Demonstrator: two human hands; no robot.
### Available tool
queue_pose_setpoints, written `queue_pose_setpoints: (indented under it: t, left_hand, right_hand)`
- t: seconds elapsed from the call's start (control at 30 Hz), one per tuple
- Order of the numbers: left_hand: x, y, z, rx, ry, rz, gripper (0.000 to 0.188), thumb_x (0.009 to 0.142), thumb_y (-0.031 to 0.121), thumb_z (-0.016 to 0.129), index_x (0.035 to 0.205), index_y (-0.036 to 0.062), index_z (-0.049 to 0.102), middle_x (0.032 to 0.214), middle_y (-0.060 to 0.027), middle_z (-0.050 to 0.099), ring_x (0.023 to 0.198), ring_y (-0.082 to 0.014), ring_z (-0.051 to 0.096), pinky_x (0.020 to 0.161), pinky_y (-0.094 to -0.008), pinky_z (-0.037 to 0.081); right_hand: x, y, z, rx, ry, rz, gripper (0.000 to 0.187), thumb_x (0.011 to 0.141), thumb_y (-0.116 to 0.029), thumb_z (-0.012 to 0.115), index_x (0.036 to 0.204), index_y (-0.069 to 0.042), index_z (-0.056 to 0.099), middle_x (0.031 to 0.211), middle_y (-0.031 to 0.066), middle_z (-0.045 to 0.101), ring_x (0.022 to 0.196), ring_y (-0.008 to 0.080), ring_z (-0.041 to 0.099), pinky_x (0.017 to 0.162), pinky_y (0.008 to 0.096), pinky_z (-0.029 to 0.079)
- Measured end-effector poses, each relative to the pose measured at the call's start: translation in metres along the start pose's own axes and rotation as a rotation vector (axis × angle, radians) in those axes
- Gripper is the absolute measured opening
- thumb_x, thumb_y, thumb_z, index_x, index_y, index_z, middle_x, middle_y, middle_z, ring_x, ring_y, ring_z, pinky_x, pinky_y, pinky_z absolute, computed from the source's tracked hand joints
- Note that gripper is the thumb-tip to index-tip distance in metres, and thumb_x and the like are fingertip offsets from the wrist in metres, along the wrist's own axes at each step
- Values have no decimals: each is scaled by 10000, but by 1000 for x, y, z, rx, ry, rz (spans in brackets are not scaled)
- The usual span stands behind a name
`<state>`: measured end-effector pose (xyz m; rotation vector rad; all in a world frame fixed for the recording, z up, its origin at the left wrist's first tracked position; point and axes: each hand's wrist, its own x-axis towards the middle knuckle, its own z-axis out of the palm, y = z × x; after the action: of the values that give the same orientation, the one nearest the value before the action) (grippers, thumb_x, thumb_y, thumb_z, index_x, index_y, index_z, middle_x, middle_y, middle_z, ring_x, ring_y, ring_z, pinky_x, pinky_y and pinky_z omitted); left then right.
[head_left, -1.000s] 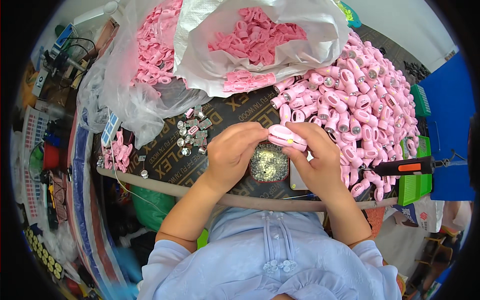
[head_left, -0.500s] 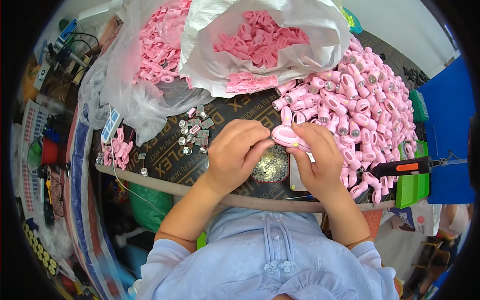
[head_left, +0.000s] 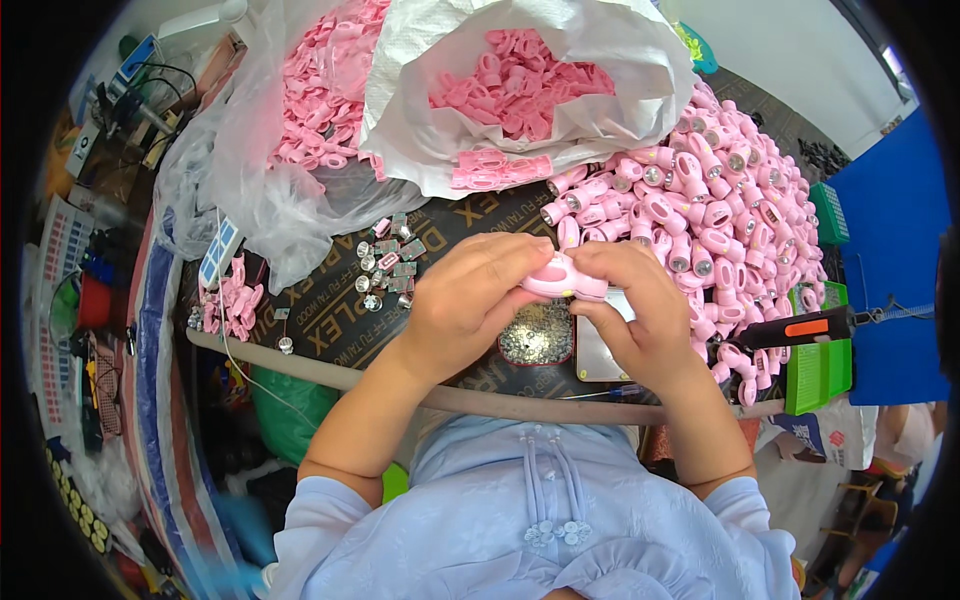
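Holding a small pink flashlight between both hands, the person, seen from the head camera, keeps it level above a shallow tin near the table's front edge. The left hand pinches its left end between thumb and curled fingers, and the right hand grips the other end the same way. Whether the seam is fully closed cannot be told, as fingers cover much of the shell.

Even pressure from both thumbs would probably serve best, with the two halves lined up first; squeezing one end harder could skew the join or nip a fingertip.

The shell looks like smooth, rounded plastic. To the right, similar flashlights lie in a heap, their lamp ends shiny and cup-shaped. Behind the hands, a creased white sack gapes around loose, thin pink pieces, beside a crumpled clear bag. Small metal cups and boards are clustered on the dark, printed tabletop, left of the hands. A black-and-orange screwdriver hangs by a coiled cord near a ribbed green basket.
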<state>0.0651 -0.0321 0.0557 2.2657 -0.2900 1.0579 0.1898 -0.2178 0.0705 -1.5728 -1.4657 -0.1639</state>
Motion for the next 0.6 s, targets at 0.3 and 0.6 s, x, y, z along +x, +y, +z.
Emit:
queue_pose_setpoints:
  t: [0.3, 0.6]
  left_hand:
    - [-1, 8, -1, -18, -88, 131, 517, 772, 104, 790, 1238, 3, 590, 1081, -175, 637, 880, -348, 634, 781, -428, 523]
    - [-8, 7, -12, -180, -168, -56, 436, 822, 61, 755, 1220, 6, 588, 1113, -171, 648, 950, -350, 647, 832, -415, 525]
  right_hand:
    - [-2, -13, 9, 16, 21, -83, 409, 794, -45, 768, 1157, 28, 594, 1070, 175, 657, 940, 350, 632, 825, 436, 496]
    - [-2, -15, 13, 155, -13, 56, 402, 800, -59, 787, 1162, 3, 625, 1045, 168, 674, 857, 322, 643, 760, 383, 519]
